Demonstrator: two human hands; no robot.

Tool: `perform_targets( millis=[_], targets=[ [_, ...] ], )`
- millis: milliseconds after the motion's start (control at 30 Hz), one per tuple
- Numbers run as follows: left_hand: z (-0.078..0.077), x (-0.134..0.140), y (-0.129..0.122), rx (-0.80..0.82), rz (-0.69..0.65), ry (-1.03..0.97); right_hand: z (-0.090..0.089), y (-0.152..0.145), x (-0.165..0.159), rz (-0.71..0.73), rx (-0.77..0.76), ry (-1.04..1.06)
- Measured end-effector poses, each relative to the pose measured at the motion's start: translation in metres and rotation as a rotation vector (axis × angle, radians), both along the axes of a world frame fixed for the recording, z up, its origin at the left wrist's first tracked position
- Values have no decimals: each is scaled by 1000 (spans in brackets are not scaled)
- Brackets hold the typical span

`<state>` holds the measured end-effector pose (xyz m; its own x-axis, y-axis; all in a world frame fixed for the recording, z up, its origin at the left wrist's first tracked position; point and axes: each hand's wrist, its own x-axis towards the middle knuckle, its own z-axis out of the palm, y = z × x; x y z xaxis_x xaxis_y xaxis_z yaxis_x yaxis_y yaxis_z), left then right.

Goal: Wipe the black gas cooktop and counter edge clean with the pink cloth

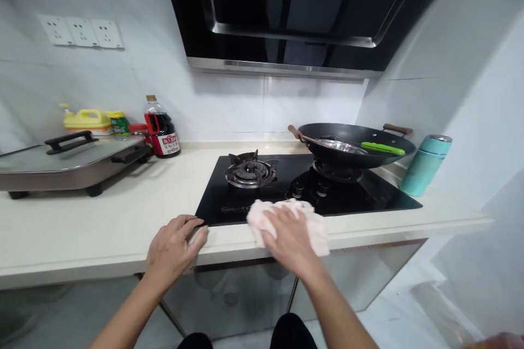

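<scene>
My right hand (290, 235) presses down on a pale pink cloth (317, 229), fingers spread over it. The cloth lies across the front edge of the black gas cooktop (270, 212) and the white counter strip before it. My left hand (174, 244) rests on the counter at the cooktop's front left corner, holding nothing, its fingers bent and thumb apart. Behind the cloth are two control knobs (298, 189). The left burner (250, 169) is uncovered, with its dark pan support on it. Over the right burner sits a black wok (347, 157).
Inside the wok are a metal lid or strainer (339, 144) and a bright green handle (382, 148). A turquoise bottle (426, 166) stands right of the cooktop. To the left are an electric pan (69, 169) and a soy sauce bottle (162, 131). A range hood (286, 11) hangs above.
</scene>
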<state>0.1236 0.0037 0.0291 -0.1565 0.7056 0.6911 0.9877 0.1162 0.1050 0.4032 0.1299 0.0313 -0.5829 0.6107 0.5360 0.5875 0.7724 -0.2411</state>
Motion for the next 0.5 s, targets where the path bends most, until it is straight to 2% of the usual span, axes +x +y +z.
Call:
perform_targets(
  millis=[67,133,233,333,500],
  targets=[
    [-1,-1,0,18,2,-10,4,-24,-33,128,-8,29],
    [-3,-3,1,43,-3,-21,6,-40,-53,212,12,52],
    [-7,-4,0,69,-20,-25,1,-45,-55,253,52,66],
    [-8,-5,-2,80,-15,-15,-10,-31,-27,219,89,52],
    [-6,-1,-5,79,-16,-4,-30,23,67,-56,133,35]
  ],
)
